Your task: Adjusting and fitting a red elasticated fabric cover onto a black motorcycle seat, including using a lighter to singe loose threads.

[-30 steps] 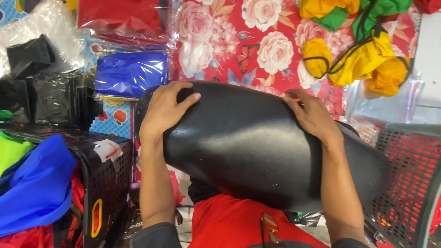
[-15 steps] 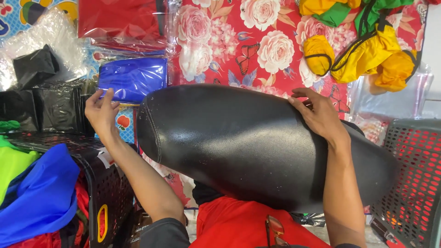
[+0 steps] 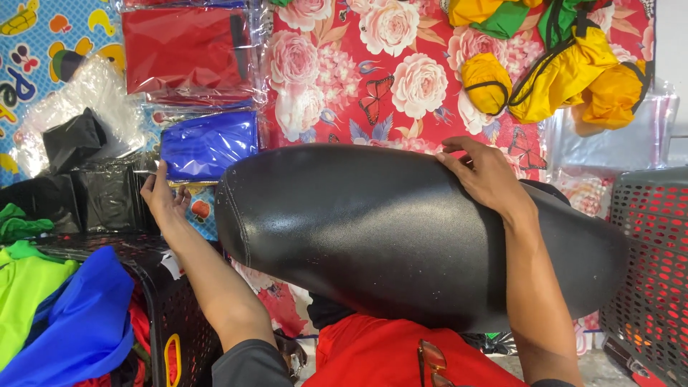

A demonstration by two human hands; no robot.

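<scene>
1. Across the middle of the frame lies the black seat [image 3: 401,236], a long padded motorcycle-type saddle, bare and uncovered, resting over the person's lap.
2. Right hand [image 3: 487,175] lies flat and spread on the seat's upper edge, steadying it and gripping nothing.
3. Left hand [image 3: 163,201], off the seat at centre left, closes its fingers on the edge of a blue packet [image 3: 209,145] in clear plastic.
4. No cover is on the seat yet; only a packet is taken hold of, unopened.
5. Upper frame: a red packet [image 3: 186,46], yellow covers [image 3: 573,72], floral cloth [image 3: 373,79].
6. Lower left and right edge: black baskets [image 3: 645,251].
</scene>
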